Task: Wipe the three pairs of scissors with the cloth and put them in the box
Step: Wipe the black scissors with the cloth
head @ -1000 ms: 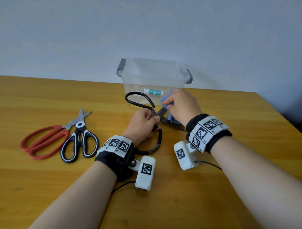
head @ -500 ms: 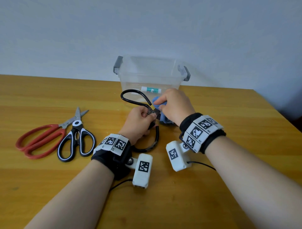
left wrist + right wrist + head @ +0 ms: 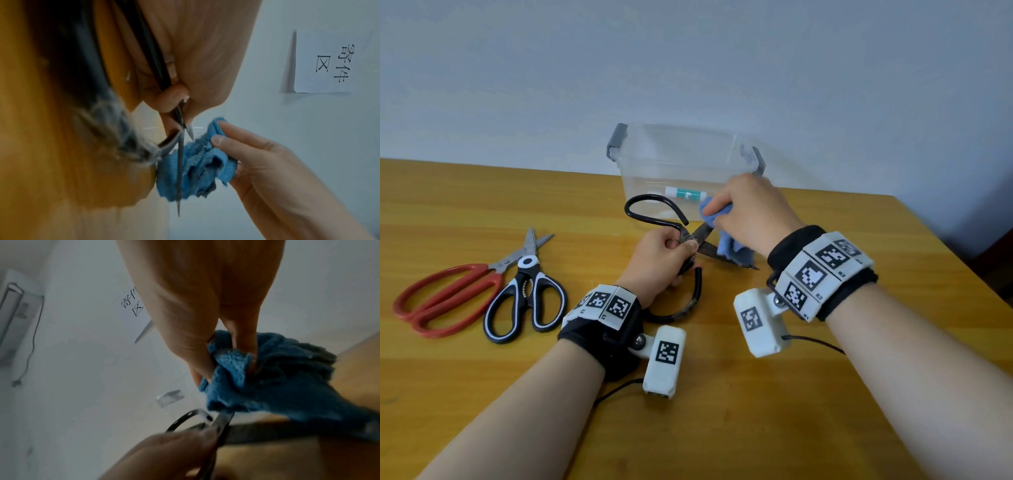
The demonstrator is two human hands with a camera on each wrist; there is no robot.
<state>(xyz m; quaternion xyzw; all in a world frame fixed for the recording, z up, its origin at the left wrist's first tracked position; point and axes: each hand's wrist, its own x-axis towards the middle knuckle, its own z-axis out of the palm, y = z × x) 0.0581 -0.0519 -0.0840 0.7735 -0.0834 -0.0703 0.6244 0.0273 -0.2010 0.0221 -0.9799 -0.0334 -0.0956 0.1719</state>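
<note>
My left hand [image 3: 664, 257] grips the black iron scissors [image 3: 654, 212] at their pivot, blades spread open just in front of the clear box [image 3: 681, 161]. The upper blade [image 3: 703, 233] runs into the blue cloth [image 3: 732, 248], which my right hand [image 3: 750, 212] pinches around it. In the left wrist view the lower blade [image 3: 179, 170] lies across the cloth [image 3: 203, 167]. The right wrist view shows my fingers bunched in the cloth [image 3: 267, 378] above the blade [image 3: 223, 420]. Red-handled scissors [image 3: 448, 298] and black-and-white kitchen scissors [image 3: 527, 294] lie on the table at the left.
The box has grey latches and holds a small white-and-green tube [image 3: 686, 194]. It stands near the wall at the far edge of the wooden table [image 3: 722, 411]. The table's right edge [image 3: 941, 253] runs close past my right wrist.
My right hand has slid the cloth outward along the upper blade, away from the pivot, so bare blade shows again. The left hand keeps its grip on the scissors.
</note>
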